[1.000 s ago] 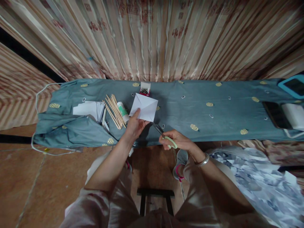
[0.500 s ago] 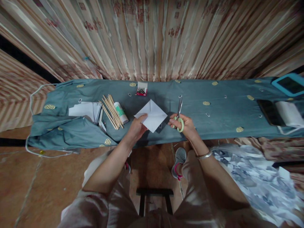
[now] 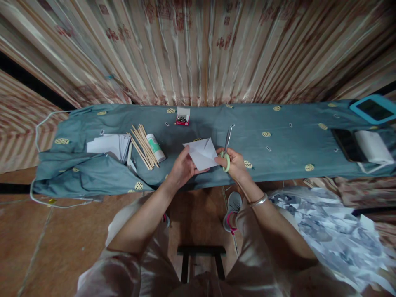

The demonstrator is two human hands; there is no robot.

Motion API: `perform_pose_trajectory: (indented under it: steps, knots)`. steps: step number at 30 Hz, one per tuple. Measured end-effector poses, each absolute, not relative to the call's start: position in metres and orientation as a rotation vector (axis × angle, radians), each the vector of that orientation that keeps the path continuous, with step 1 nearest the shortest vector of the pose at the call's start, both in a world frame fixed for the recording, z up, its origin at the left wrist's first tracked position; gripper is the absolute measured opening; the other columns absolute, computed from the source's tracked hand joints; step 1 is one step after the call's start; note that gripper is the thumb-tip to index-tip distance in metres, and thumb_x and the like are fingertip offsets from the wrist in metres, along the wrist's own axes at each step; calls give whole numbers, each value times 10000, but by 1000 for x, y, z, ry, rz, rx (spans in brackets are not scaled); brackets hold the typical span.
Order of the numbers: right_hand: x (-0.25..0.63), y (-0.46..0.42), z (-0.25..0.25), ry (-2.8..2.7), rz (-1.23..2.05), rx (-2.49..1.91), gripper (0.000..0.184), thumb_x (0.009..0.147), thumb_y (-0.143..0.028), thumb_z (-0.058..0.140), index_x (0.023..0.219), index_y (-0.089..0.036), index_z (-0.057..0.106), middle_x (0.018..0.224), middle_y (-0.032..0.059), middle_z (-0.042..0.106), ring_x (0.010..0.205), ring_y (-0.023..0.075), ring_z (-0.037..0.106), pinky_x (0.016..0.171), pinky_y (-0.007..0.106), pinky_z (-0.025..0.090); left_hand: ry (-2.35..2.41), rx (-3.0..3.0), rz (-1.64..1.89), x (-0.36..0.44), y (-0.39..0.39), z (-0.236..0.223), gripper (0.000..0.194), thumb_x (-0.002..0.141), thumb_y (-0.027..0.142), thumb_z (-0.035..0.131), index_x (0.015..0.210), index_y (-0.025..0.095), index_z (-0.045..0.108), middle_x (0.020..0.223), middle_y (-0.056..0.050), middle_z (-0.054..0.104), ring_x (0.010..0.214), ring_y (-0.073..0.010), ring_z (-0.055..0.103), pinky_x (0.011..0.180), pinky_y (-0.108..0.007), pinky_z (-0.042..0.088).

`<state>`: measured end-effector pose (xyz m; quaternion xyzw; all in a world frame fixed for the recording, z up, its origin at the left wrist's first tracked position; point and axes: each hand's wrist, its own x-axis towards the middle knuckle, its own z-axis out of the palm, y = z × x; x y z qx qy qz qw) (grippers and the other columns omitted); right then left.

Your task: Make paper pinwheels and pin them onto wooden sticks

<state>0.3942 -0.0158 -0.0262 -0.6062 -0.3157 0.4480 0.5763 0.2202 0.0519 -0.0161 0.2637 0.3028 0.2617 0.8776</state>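
A white square of paper (image 3: pixel 202 154) with a slit running in from its upper right corner is held over the table. My left hand (image 3: pixel 183 168) grips it from the left, thumb at its edge and fingers underneath. My right hand (image 3: pixel 234 163) is closed around the pale green handles of a pair of scissors (image 3: pixel 227 153), whose blades point up and away from me. The fingertips of that hand also meet the paper's right edge.
On the green tablecloth (image 3: pixel 297 148) lie wooden sticks (image 3: pixel 144 147), a white and green tube (image 3: pixel 155 147), a paper stack (image 3: pixel 108 145) and an open box of pins (image 3: pixel 182 117). A phone (image 3: pixel 348 145) and blue-framed tablet (image 3: pixel 373 109) lie right. Paper scraps (image 3: pixel 337 231) fill a bag below.
The paper has turned, its slit corner now at the upper right. My right hand with the scissors has moved left to the paper's edge.
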Motion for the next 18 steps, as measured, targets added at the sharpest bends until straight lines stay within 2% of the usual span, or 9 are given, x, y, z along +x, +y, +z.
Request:
perform_pose_trajectory:
  steps: [2,3,6,8,10,14,18]
  knots:
    - [390,-14,-30,-667,968,-1415,381,512,-385,799,785,-203,606,611,-72,543,543,84,433,505,221,330,569,537,549,221,48,-15,558,867,614,500,1158,160,642,1151,-137,694,1136,-322,623,966,-514,492]
    - [389,-13,-31,-641,934,-1414,375,516,-384,792,788,-205,606,621,-70,549,553,88,443,513,222,341,553,544,565,222,46,-15,557,840,619,545,1140,162,651,1165,-136,687,1164,-327,605,983,-529,480]
    - [383,-11,-34,-616,896,-1418,372,527,-380,784,805,-212,602,629,-71,562,562,95,459,526,226,361,564,616,636,228,36,-19,474,693,500,773,1021,167,693,1139,-106,696,1176,-319,590,999,-529,472]
    - [379,-12,-35,-629,913,-1421,378,533,-382,784,817,-215,601,630,-70,574,556,99,467,524,228,368,607,667,663,232,31,-22,414,622,400,847,912,137,712,1066,-102,716,1132,-301,610,999,-496,480]
    - [374,-12,-34,-641,941,-1424,391,535,-391,789,829,-216,599,636,-65,585,557,102,479,524,230,378,666,675,701,235,28,-22,347,638,339,843,873,119,715,1011,-98,727,1075,-272,636,988,-461,493]
    - [367,-14,-32,-655,989,-1442,436,527,-443,804,833,-226,582,632,-60,582,546,102,471,503,230,375,782,600,807,237,28,-19,250,737,232,757,962,141,697,1016,-68,729,957,-219,674,903,-412,549]
    - [365,-15,-29,-719,1019,-1464,476,533,-531,810,811,-230,567,626,-51,581,551,108,487,516,239,401,880,560,845,236,33,-16,147,821,178,644,957,133,679,963,-67,726,868,-191,684,832,-366,571]
